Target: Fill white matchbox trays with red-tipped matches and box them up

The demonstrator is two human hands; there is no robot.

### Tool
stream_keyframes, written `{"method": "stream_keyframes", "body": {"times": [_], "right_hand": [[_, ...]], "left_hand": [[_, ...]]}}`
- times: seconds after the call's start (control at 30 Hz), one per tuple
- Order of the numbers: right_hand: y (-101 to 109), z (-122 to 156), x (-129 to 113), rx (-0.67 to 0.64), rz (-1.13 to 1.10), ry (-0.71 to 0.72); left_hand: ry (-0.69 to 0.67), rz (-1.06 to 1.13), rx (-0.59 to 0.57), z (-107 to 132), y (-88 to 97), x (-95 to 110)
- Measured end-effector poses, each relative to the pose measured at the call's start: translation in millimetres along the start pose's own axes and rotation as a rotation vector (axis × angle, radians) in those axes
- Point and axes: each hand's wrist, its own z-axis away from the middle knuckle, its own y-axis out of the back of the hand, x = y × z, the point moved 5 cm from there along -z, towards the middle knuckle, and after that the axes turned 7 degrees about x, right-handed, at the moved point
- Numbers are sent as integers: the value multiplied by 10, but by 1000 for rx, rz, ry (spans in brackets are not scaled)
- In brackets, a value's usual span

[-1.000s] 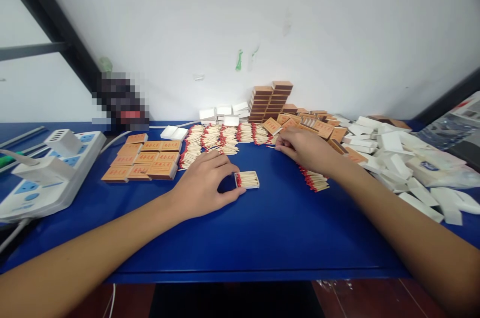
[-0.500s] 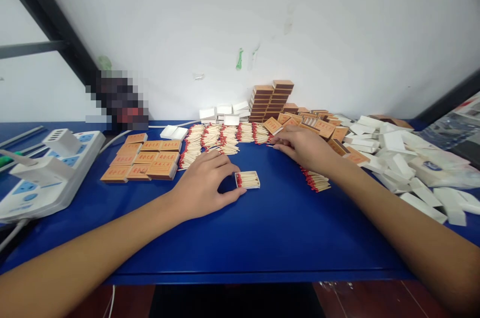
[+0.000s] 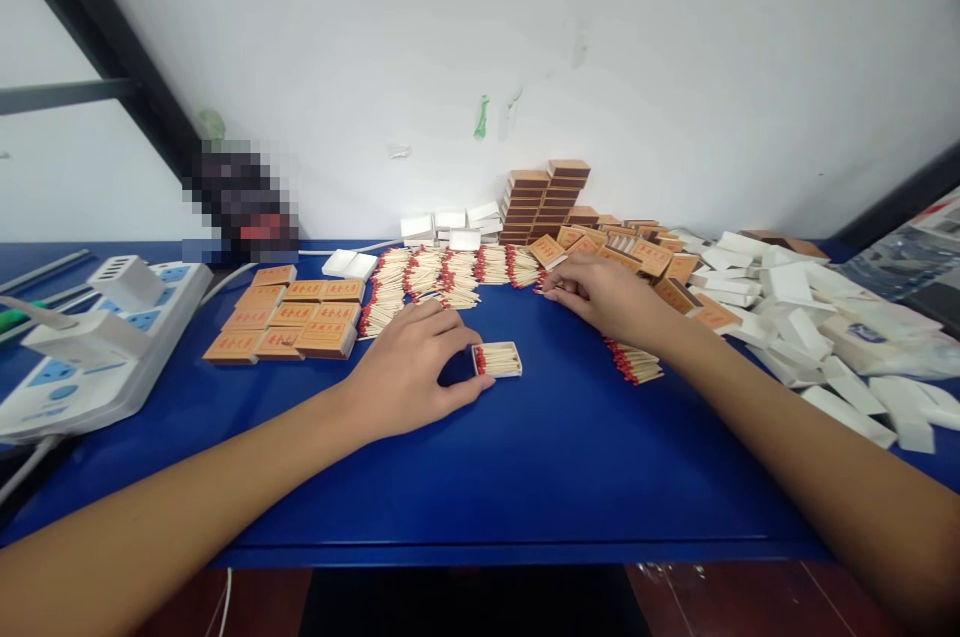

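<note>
My left hand [image 3: 420, 357] rests on the blue table with thumb and fingers round the left end of a small white matchbox tray [image 3: 518, 373]. Red-tipped matches [image 3: 498, 358] lie inside the tray, heads toward my hand. Farther off, my right hand [image 3: 600, 289] has thumb and forefinger pinched at the right end of the row of match piles [image 3: 523, 267]. A match seems to be between those fingertips, mostly hidden. Under my right wrist lies another small heap of matches [image 3: 636, 363], partly covered by the arm.
Orange matchboxes [image 3: 292, 317] lie in rows at left, beside a power strip [image 3: 150, 357]. Stacked matchboxes [image 3: 536, 207] stand against the wall, near white trays [image 3: 450, 220]. Loose matchbox sleeves [image 3: 651, 257] and a heap of white trays [image 3: 795, 307] spread across the right.
The right fingertips have closed a little at the match piles. My left hand keeps its place on the tray. The whole view has shifted very slightly.
</note>
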Motion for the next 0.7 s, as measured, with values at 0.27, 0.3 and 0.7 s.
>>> {"method": "stream_keyframes", "body": {"times": [0.27,0.3,0.7], "right_hand": [[14,3,-65,-59,13,-66],[13,6,-52,-66,23,-68],[94,180,-745,-60,-257,48]], "left_hand": [[11,0,-17,-5,0,1],[9,0,-15,-6,1,3],[10,-2,9,-10,7,8]]}}
